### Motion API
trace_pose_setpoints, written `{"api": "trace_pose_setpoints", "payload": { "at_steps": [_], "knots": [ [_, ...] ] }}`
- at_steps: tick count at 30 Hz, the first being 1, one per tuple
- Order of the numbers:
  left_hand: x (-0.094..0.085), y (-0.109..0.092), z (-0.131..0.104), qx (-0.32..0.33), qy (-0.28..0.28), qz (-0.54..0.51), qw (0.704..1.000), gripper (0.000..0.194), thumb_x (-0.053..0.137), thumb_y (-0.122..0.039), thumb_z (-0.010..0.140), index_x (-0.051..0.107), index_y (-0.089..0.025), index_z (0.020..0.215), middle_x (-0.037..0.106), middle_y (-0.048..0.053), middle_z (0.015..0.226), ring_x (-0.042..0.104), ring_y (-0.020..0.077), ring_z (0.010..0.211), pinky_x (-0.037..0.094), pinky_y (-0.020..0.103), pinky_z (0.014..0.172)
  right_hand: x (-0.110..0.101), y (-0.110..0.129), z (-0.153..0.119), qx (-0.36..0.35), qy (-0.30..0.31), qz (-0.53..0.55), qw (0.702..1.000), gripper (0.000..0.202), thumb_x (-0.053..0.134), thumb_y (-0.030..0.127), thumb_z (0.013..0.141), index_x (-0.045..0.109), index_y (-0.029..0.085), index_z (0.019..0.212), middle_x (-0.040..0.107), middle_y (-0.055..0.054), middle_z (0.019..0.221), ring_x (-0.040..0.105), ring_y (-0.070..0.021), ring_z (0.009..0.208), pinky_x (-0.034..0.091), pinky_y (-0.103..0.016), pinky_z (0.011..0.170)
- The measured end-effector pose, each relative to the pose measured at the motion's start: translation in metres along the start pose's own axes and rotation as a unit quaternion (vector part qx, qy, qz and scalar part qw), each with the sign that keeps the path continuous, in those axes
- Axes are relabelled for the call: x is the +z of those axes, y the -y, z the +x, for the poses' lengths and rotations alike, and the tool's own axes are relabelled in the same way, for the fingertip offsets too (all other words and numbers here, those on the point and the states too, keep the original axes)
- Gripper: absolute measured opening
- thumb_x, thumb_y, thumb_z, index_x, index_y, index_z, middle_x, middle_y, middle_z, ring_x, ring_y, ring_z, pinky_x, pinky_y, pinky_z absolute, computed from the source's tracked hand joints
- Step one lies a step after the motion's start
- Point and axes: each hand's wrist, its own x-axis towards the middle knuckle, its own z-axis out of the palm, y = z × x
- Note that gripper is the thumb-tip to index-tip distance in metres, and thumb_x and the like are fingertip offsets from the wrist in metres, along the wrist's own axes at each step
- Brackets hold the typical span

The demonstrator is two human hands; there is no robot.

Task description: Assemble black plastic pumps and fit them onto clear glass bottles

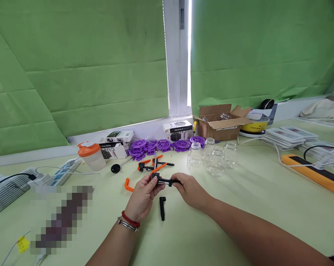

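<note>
My left hand (143,194) is closed around the black block end of a black tool with an orange lever (159,168), which points up and to the right. A thin metal rod and a black arm (165,181) run from the block toward my right hand (189,188), which pinches the far black end. Below the hands lies a separate black crank-shaped piece (162,208). An orange bent piece (128,184) rests on the table left of my left hand. Just beyond the hands are similar black-and-orange tools (145,166).
Purple plastic wheels (163,145) lie along the back, before small printed boxes (114,149). Several clear glass jars (215,162) stand right of them, near an open cardboard box (222,129). A shaker bottle (91,157) and a power strip (65,171) are at left.
</note>
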Motion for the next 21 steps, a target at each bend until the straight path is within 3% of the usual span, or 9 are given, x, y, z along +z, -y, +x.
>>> {"api": "trace_pose_setpoints", "payload": {
  "at_steps": [21],
  "knots": [
    [0.0059,0.0016,-0.0047,0.020,-0.004,0.006,1.000,0.023,0.075,-0.030,0.070,0.071,-0.013,0.084,0.067,0.006,0.088,0.064,0.0147,0.077,0.054,0.030,0.081,-0.0026,-0.0037,0.0059,-0.012,-0.013,0.011,1.000,0.019,0.041,0.012,0.086,0.058,0.019,0.090,0.060,-0.002,0.081,0.051,-0.0141,0.071,0.038,-0.026,0.066]
  ]
}}
